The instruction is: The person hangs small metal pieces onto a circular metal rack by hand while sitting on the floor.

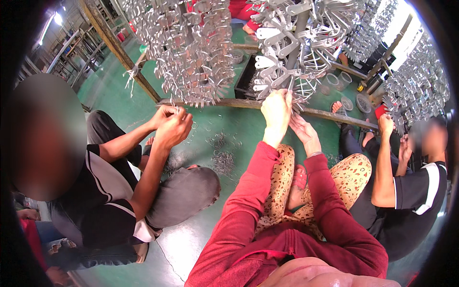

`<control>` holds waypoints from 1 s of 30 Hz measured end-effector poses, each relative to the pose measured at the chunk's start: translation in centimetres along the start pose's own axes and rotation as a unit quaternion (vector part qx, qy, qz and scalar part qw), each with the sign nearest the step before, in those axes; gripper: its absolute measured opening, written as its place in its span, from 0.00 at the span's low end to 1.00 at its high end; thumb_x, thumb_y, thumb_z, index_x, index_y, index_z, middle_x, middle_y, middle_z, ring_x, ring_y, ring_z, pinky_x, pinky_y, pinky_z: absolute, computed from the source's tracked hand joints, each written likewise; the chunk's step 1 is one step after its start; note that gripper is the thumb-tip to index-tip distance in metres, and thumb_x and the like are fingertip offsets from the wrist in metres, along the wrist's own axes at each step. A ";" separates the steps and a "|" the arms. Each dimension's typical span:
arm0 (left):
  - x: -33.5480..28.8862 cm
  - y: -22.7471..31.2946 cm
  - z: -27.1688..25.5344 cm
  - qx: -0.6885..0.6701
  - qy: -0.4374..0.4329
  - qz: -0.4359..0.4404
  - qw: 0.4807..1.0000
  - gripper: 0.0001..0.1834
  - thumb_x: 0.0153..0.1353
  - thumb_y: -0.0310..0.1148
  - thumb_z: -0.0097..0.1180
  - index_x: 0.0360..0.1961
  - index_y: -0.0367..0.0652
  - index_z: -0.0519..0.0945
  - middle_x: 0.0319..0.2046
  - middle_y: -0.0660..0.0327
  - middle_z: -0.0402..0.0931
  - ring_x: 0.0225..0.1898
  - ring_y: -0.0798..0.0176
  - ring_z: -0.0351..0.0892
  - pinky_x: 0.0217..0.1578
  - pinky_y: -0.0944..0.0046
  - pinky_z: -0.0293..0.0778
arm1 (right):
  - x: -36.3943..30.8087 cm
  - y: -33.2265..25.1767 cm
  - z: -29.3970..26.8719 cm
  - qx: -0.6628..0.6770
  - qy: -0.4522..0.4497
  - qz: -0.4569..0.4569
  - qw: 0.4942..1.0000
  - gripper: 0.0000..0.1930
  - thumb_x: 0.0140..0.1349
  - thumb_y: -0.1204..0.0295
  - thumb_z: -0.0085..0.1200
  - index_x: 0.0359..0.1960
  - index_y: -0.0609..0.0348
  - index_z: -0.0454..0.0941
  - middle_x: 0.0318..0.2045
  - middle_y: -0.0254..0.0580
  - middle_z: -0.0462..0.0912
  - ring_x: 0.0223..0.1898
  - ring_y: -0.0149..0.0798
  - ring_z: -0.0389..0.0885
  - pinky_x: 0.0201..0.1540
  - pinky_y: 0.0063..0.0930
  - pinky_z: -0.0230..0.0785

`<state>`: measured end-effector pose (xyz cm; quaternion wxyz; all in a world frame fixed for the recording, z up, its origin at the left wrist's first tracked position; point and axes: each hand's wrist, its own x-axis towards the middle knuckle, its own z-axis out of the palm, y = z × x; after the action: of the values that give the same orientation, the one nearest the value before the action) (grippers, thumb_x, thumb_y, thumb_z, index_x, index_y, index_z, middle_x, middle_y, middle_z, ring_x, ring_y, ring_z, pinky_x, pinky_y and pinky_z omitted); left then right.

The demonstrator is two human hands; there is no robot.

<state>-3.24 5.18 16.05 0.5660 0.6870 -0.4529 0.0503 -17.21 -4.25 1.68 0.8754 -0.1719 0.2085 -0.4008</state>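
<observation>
In front of me hangs a dense cluster of silvery metal pieces (276, 48), flat, bent and with rounded ends. My left hand (277, 112) is raised to its lower end, fingers closed in a pinch among the pieces. What exactly they grip is too small to make out. Just below and to the right, my right hand (305, 131) reaches up with its fingers stretched out, the fingertips close to the cluster's lowest pieces. Those fingertips are partly lost against the metal. Both forearms are in red sleeves.
A wooden rail (234, 103) runs under the clusters. To the left, a co-worker's hands (174, 126) meet below another hanging cluster (184, 52). At right, another person's raised hand (386, 123) touches a third cluster (418, 81). Small metal bits (222, 162) lie scattered on the green floor.
</observation>
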 end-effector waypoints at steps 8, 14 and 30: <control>-1.3 2.1 -3.0 0.032 -0.025 0.040 0.998 0.08 0.56 0.34 0.56 0.35 0.42 0.80 0.23 0.58 0.74 0.25 0.55 0.76 0.28 0.60 0.72 | -0.9 -0.7 -2.6 0.010 0.030 -0.026 0.999 0.26 0.56 0.86 0.42 0.58 0.77 0.54 0.55 0.64 0.64 0.56 0.58 0.66 0.61 0.46 0.61; -1.7 2.2 -0.8 0.154 -0.077 0.126 0.977 0.15 0.54 0.30 0.54 0.44 0.46 0.78 0.28 0.56 0.75 0.26 0.53 0.77 0.28 0.59 0.73 | -1.8 0.0 -5.5 -0.005 0.222 -0.182 0.958 0.28 0.51 0.87 0.39 0.58 0.73 0.57 0.57 0.63 0.64 0.55 0.58 0.68 0.58 0.47 0.64; 4.6 5.3 -8.4 0.008 0.046 0.133 0.990 0.16 0.60 0.29 0.52 0.50 0.40 0.75 0.40 0.55 0.77 0.41 0.60 0.75 0.43 0.62 0.70 | -8.5 -12.4 14.4 -0.458 0.045 -0.589 0.665 0.18 0.67 0.72 0.40 0.58 0.60 0.66 0.51 0.41 0.76 0.46 0.32 0.74 0.49 0.25 0.64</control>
<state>-0.44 9.76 25.64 0.5685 0.6223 -0.5136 0.1603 -22.79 -3.38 21.75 0.2579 -0.6196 0.2603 -0.6942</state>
